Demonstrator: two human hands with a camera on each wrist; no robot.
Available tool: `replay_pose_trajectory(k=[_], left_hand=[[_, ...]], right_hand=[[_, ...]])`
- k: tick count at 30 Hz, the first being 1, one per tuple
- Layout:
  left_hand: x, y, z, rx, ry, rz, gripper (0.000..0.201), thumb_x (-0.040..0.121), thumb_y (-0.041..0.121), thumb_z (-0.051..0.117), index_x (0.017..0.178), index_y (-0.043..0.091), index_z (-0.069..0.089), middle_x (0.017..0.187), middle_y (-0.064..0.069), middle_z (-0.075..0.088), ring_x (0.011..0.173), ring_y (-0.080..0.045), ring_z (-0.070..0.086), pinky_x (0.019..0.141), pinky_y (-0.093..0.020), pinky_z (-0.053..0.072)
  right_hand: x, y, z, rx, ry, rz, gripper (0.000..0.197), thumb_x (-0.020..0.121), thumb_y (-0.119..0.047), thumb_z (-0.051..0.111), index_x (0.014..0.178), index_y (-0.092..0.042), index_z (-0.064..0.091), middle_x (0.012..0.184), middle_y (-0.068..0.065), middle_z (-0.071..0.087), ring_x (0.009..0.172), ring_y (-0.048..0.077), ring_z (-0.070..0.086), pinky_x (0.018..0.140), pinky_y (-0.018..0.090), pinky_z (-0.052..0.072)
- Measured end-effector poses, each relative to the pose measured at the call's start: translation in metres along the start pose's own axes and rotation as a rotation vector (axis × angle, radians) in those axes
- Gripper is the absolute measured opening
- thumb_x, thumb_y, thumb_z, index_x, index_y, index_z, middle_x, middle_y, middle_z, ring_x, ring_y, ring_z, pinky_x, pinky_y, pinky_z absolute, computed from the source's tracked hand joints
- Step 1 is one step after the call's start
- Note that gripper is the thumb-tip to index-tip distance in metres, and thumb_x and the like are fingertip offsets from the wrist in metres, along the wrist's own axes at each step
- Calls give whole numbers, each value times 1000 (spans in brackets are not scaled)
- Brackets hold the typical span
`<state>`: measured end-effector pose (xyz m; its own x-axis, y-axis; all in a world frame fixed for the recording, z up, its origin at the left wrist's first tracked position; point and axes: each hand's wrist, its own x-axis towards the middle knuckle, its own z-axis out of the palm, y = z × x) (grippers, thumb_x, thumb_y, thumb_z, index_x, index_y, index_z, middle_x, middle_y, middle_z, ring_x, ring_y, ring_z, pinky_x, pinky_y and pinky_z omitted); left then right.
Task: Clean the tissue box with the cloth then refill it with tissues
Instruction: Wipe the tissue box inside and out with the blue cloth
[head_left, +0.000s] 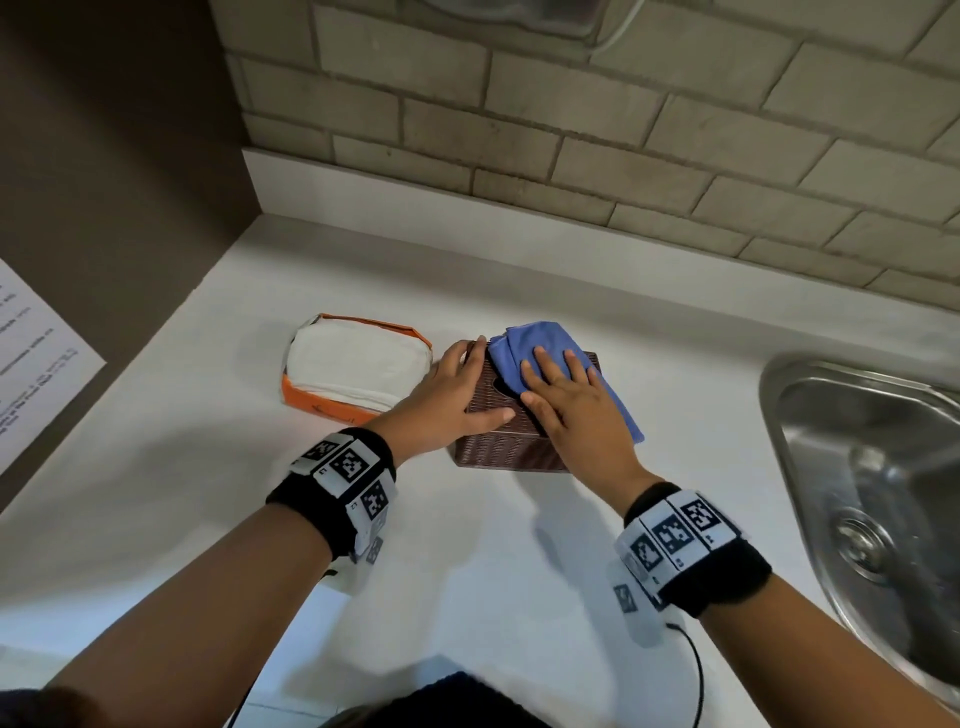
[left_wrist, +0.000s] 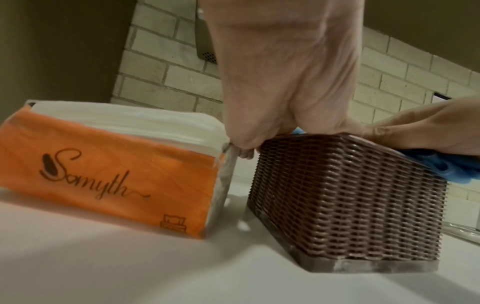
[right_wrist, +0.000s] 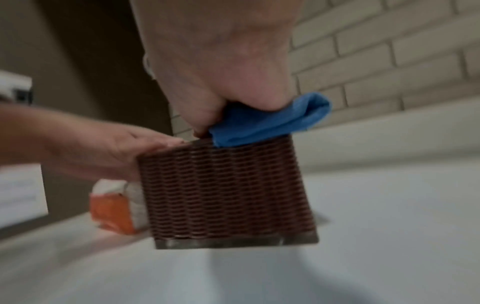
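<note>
A brown woven tissue box (head_left: 506, 452) stands on the white counter (head_left: 467, 582). A folded blue cloth (head_left: 540, 335) lies over its top and hangs off the right side. My right hand (head_left: 563, 392) presses flat on the cloth with spread, straight fingers. My left hand (head_left: 460, 387) holds the box's left end, its thumb along the near top edge. In the left wrist view, my left hand's fingertips (left_wrist: 244, 151) curl over the left edge of the box (left_wrist: 345, 201). In the right wrist view, the cloth (right_wrist: 267, 121) bulges out from under my palm. An open orange tissue pack (head_left: 356, 364) lies just left of the box.
A steel sink (head_left: 857, 467) is set into the counter at the right. A brick wall (head_left: 623, 130) runs behind, and a dark panel with a printed sheet (head_left: 31, 364) stands at the left.
</note>
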<state>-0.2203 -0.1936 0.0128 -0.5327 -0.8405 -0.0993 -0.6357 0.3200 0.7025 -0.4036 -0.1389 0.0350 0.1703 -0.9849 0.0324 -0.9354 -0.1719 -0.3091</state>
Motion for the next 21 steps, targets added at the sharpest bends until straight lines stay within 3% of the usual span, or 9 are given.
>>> replay_pose_trajectory(k=[5, 8, 11, 15, 16, 18, 20, 21], left_hand=[[-1, 2, -2, 22, -58, -33, 95, 88, 48, 57, 151, 15, -5, 159, -6, 1, 146, -24, 10, 119, -41, 20], [-1, 3, -2, 25, -56, -39, 95, 87, 49, 57, 151, 16, -6, 159, -5, 0, 146, -24, 11, 119, -40, 20], [-1, 3, -4, 34, -73, -37, 95, 88, 49, 57, 151, 17, -6, 160, -4, 0, 146, -22, 10, 118, -36, 19], [0, 1, -3, 29, -78, -43, 95, 87, 48, 58, 151, 18, -6, 159, -5, 0, 146, -23, 10, 119, -38, 18], [0, 0, -3, 27, -75, -43, 96, 87, 48, 58, 151, 18, -6, 159, -5, 0, 147, -23, 9, 119, -39, 18], [1, -1, -3, 25, -83, -42, 96, 87, 48, 58, 151, 18, -6, 159, -4, 0, 147, -22, 8, 120, -40, 17], [1, -2, -3, 17, -90, -40, 96, 87, 50, 57, 151, 18, -7, 159, -3, -1, 147, -22, 7, 120, -40, 17], [1, -2, -3, 15, -92, -40, 97, 87, 51, 57, 151, 18, -7, 159, -3, -1, 147, -22, 7, 120, -40, 17]], right_hand=[[-12, 14, -5, 142, 29, 32, 42, 97, -35, 41, 138, -26, 44, 153, -7, 29, 147, 22, 8, 117, 36, 5], [-16, 10, 3, 57, 79, 37, 47, 96, -45, 40, 140, -28, 42, 154, -6, 29, 146, 23, 7, 118, 40, 8], [-27, 16, 6, 79, 54, -27, 68, 88, -66, 24, 144, -29, 33, 155, -7, 21, 143, 13, -2, 120, 41, 8], [-42, 17, 7, -52, -23, -51, 101, 69, -86, 13, 149, -25, 5, 157, -6, -2, 143, 19, -16, 117, 40, -3], [-43, 10, 6, -94, -90, -54, 108, 65, -89, 14, 149, -24, -4, 157, -7, -11, 142, 21, -21, 116, 41, -5], [-43, 4, -5, -109, -259, -60, 112, 68, -82, 36, 147, -22, -16, 152, -9, -25, 142, 22, -25, 117, 41, -3], [-37, 15, -22, -73, -326, -92, 110, 74, -63, 57, 148, -21, -12, 149, -10, -27, 142, 20, -21, 117, 39, 9], [-33, 23, -28, -91, -295, -130, 106, 75, -63, 56, 149, -22, -9, 150, -9, -25, 142, 20, -19, 116, 40, 14]])
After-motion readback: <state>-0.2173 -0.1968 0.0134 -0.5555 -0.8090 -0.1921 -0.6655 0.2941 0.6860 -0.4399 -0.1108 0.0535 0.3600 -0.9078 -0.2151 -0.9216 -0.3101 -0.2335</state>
